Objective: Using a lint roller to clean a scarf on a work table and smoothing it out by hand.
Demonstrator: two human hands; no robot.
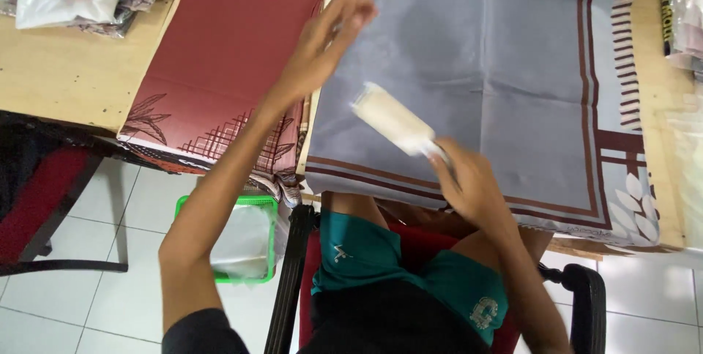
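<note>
Your right hand (469, 185) is closing its fingers (448, 167) in a full wrap around the handle of the white cylindrical lint roller (392, 120), whose drum is angling up and to the left, over the flat grey square cloth with the brown striped border (512, 54). Whether the drum is touching the cloth or riding just above it cannot be told, since motion is blurring it. Your left hand (322, 46) is resting at the cloth's left edge with its fingers held loosely together, not pinching anything visible; contact with the fabric cannot be confirmed.

Risks from this position:
- If your left hand is not pinning the cloth, the adhesive drum is likely to drag and wrinkle it, or pull it toward the near edge of the light wooden table (66, 68), where it is already overhanging
- The roller is lying just beside the left hand; a stroke in that direction could strike those fingers
- The folded maroon cloth with the leaf and grid print (227, 54) is lying just beside the grey one, so a shifted grey cloth could ride over it

Below the table edge, a green plastic basket lined with a white bag (245, 240) is standing on the tiled floor
</note>
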